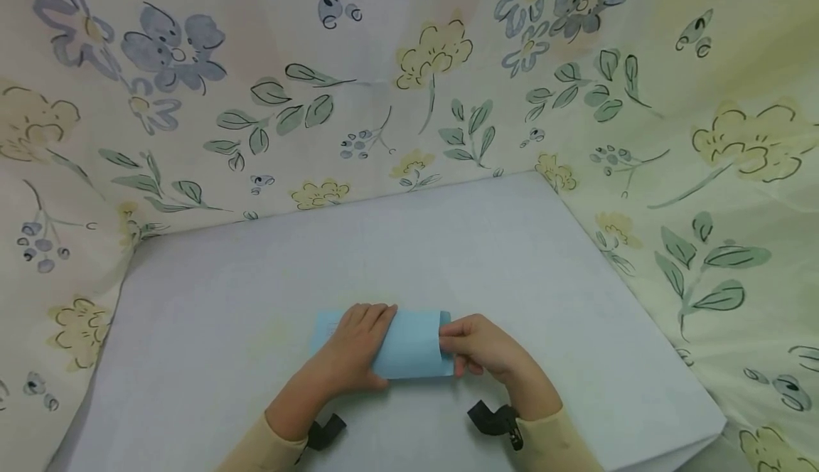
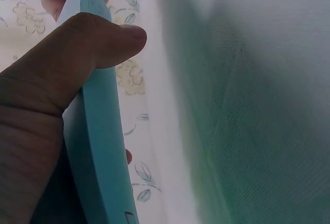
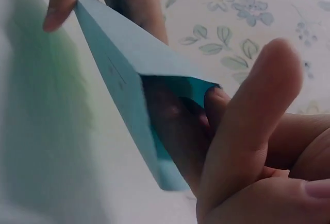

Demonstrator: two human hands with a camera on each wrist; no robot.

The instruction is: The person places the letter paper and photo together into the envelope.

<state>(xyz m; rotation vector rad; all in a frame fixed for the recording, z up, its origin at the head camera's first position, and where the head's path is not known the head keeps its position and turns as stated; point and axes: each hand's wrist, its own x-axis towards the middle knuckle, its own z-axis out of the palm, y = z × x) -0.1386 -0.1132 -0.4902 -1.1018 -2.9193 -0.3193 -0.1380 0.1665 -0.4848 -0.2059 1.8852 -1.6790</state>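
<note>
A flat light-blue paper carton [image 1: 409,344] is held low over the white table, its right end open. My left hand [image 1: 358,347] grips it across the left half, thumb [image 2: 103,41] along the near edge and the other fingers at the far edge. At the open end is my right hand [image 1: 489,347], with fingers [image 3: 178,126] reaching inside and another fingertip right at the opening's corner. The inside is dark and partly hidden by these fingers; I cannot tell whether they pinch anything there. Small print shows on the carton's left part.
White cloth covers the table [image 1: 320,259]. Floral fabric [image 1: 371,124] hangs behind it and along both sides. Each wrist wears a black camera mount [image 1: 493,419], close to the near edge of the view.
</note>
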